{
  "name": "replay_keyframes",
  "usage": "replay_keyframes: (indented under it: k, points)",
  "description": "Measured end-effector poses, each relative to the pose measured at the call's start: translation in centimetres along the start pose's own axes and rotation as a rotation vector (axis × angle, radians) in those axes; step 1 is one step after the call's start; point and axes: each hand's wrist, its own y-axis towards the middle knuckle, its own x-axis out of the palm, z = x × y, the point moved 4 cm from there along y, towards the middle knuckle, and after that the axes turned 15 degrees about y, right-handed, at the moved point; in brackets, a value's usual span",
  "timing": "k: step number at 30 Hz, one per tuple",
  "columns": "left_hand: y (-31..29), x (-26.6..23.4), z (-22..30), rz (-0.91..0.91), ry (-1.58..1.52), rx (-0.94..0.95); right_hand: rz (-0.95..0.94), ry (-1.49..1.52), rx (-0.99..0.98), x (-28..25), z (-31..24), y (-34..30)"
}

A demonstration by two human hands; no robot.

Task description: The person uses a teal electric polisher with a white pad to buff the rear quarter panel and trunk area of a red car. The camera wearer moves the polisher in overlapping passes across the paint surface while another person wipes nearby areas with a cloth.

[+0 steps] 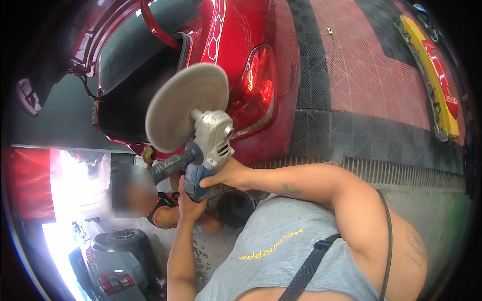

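Observation:
A polisher (213, 138) with a grey metal head and a blue body is held up in front of me. My right hand (228, 174) wraps round its body just behind the head. Lower on the same blue body, my left hand (191, 204) is closed as well. The black side handle (173, 168) sticks out to the left with neither hand on it. A large round beige pad (187, 108) faces the rear of the red car (236, 30), left of its tail light (257, 88). Whether the pad touches the car I cannot tell.
Another person (168, 210) is close on the left, beside a black bucket (236, 208). A dark cord (387, 241) runs over my right arm. A grey car (118, 271) stands lower left. A yellow and red panel (437, 80) lies on the tiled floor (371, 85), far right.

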Motion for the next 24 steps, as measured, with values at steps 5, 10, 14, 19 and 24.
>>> replay_keyframes:
  k: [5,10,14,19,24]
  points:
    - [1.8,-3.0,7.1,-0.098,-0.017,-0.102,0.057,0.109,0.004,0.2,-4.5,-1.3]
    - [-0.7,-2.9,6.1,-0.144,-0.076,-0.190,0.041,0.058,0.145,1.4,-4.3,-2.1]
    - [-3.8,-2.7,7.6,-0.092,-0.033,-0.143,-0.019,-0.012,0.073,1.7,-4.6,-2.6]
    - [-1.5,-2.6,17.6,-0.131,-0.316,-0.293,0.111,-0.057,0.070,1.3,-11.9,-4.2]
    - [3.0,-3.7,26.1,-0.087,-0.375,-0.278,0.084,-0.061,0.020,0.5,-20.1,-3.4]
